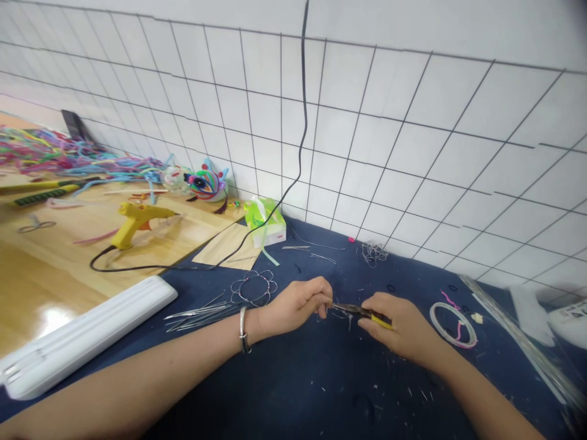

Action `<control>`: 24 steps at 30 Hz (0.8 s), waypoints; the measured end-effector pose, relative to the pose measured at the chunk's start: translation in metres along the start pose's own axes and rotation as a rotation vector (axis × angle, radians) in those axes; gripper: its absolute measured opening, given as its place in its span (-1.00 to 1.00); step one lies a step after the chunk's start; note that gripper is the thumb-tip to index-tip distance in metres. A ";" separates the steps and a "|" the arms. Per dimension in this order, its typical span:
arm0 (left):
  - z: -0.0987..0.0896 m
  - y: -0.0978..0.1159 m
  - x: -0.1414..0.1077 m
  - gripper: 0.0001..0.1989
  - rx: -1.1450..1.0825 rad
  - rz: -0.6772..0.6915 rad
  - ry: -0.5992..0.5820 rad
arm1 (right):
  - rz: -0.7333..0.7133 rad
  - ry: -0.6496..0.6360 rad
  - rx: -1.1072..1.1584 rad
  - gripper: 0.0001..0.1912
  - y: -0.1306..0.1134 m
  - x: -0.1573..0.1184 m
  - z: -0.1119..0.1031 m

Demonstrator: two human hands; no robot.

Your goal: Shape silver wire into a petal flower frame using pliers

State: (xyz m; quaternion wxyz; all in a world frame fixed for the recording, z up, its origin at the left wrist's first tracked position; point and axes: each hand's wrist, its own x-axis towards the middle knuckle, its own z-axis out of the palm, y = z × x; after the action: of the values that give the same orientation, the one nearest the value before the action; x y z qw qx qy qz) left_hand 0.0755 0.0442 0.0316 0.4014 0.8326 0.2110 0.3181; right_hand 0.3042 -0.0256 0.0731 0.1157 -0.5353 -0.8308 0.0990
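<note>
One pair of slim, dark pliers (351,308) shows yellow handling (381,321).

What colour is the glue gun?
Yellow; the glue gun shows best in the head view.

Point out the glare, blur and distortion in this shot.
Head view: white glare on the wooden tabletop at left; wall grid slanting and fanning out, some lines broken at right; wire bundle smeared toward the right edge; upper right corner darkened; both hands, left and right, fairly clear.
</note>
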 end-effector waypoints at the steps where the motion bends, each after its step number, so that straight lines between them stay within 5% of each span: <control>1: -0.001 0.000 0.000 -0.83 -0.001 0.001 -0.005 | 0.005 -0.006 0.016 -0.84 0.000 0.000 0.000; 15: 0.001 0.001 0.002 -0.87 -0.212 -0.071 -0.018 | 0.124 -0.195 0.512 -0.67 0.002 0.005 0.003; 24: 0.002 0.000 0.003 -0.89 -0.278 -0.094 -0.020 | 0.138 -0.165 0.528 -0.70 0.002 0.005 0.009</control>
State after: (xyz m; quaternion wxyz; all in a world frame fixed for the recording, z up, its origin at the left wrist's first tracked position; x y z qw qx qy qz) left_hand 0.0792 0.0450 0.0317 0.5295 0.7613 0.1994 0.3168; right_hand 0.3015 -0.0209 0.0645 0.1761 -0.5319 -0.7447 0.3627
